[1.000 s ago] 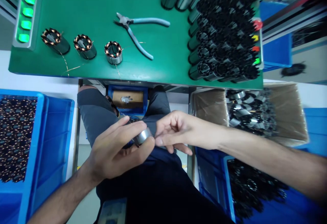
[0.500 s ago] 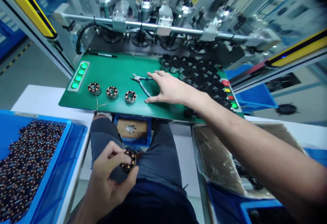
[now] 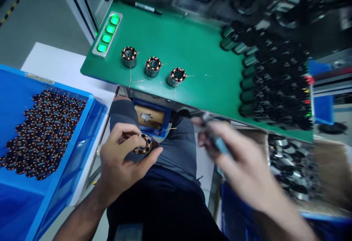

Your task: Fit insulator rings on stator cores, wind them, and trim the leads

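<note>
My left hand (image 3: 125, 160) grips a copper-wound motor stator (image 3: 143, 145) above my lap, fingertips round its ring. A thin wire sticks out from this stator to the right. My right hand (image 3: 231, 153) is closed on a pair of cutting pliers (image 3: 213, 134), blurred by motion, to the right of the held stator and apart from it. On the green work surface (image 3: 192, 43) stand three more wound stators: one at the left (image 3: 129, 57), one in the middle (image 3: 153, 67) and one at the right (image 3: 176, 77), each with loose wire ends.
A blue bin (image 3: 90, 103) at the left holds many wound stators. Dark cylindrical parts (image 3: 275, 80) crowd the green surface's right side. Green-lit buttons (image 3: 108, 34) and a marker pen (image 3: 145, 8) are at the back left. Metal parts (image 3: 294, 167) fill a box at lower right.
My right hand has picked up the pliers from the green surface and brought them down toward my lap. My left hand still holds the stator, slightly higher. The view has shifted.
</note>
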Available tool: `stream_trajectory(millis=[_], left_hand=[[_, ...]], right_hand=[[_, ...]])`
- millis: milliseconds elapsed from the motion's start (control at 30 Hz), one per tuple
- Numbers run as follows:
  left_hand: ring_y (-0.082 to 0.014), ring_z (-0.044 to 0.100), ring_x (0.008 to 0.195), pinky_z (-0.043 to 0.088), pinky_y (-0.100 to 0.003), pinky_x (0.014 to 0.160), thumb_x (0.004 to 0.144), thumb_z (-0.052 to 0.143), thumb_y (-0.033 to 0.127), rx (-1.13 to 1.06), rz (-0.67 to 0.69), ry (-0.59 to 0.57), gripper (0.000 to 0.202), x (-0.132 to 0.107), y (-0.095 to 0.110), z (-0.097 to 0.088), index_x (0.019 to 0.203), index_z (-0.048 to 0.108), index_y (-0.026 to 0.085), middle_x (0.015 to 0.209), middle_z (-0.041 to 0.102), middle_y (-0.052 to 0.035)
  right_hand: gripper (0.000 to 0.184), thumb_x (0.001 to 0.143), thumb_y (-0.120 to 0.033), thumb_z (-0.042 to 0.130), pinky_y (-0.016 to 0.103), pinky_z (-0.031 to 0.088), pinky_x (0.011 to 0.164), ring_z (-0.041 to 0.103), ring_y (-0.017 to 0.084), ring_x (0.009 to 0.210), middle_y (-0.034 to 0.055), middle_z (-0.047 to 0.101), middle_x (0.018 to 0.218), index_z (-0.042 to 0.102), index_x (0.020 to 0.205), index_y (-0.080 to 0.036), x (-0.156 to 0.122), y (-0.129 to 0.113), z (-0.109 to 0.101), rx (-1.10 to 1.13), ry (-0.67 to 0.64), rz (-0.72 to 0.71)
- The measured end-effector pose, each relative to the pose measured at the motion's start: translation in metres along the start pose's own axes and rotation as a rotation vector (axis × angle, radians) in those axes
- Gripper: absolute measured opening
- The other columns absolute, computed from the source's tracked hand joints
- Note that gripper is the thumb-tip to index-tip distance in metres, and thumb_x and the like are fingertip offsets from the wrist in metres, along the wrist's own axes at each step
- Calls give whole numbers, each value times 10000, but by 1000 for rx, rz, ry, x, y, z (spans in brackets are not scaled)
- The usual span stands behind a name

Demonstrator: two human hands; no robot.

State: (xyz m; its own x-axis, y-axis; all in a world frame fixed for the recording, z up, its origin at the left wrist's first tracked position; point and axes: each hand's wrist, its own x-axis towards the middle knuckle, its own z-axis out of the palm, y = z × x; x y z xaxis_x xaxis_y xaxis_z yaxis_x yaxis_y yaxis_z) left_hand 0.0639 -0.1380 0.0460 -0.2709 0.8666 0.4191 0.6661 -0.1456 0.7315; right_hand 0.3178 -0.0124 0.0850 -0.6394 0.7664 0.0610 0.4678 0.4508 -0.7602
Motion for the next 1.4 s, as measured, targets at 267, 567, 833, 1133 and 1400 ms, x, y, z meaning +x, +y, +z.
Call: stream_trajectory(millis=[267,567,833,1133,1400], left_hand=[[-93,720,929,593,-168,824,906,991,147,-25,44,-133,243,8,-1,25,870,754,187,1043,699,-14],[-82,723,903,596,-154,814,939,958,155,-67,13,-165,223,4,6,35,880,747,197,1061,698,-13],[-109,715,855,601,-208,773,927,958,175,12,-49,-137,229,-6,-11,42,836,749,195,1004,713,-19],[-187,858,882,719,-267,826,907,974,572,-848,-950,-68,403,-15,-38,58,976,851,195,1015,814,-45],[-191,822,989,709,-313,939,983,958,445,-1085,-766,-149,219,-3,-11,72,1011,916,232,1086,840,-57]], right_hand=[[799,1023,-11,569,334,641,1067,793,201,1211,22,790,1454,610,1692,-445,-56,20,87,446,-83,146],[896,925,21,556,294,654,959,793,175,1055,-2,832,1278,655,1690,-435,-57,28,76,437,-61,125],[649,930,-38,606,365,662,1139,873,257,1218,22,898,1337,850,1478,-287,-43,49,93,470,-116,208],[683,959,-197,737,401,676,873,701,230,906,52,678,998,732,1642,-201,-23,76,103,96,16,22],[835,962,-153,787,384,648,809,664,234,958,46,631,1067,623,1744,-395,-28,58,87,-32,245,-147]])
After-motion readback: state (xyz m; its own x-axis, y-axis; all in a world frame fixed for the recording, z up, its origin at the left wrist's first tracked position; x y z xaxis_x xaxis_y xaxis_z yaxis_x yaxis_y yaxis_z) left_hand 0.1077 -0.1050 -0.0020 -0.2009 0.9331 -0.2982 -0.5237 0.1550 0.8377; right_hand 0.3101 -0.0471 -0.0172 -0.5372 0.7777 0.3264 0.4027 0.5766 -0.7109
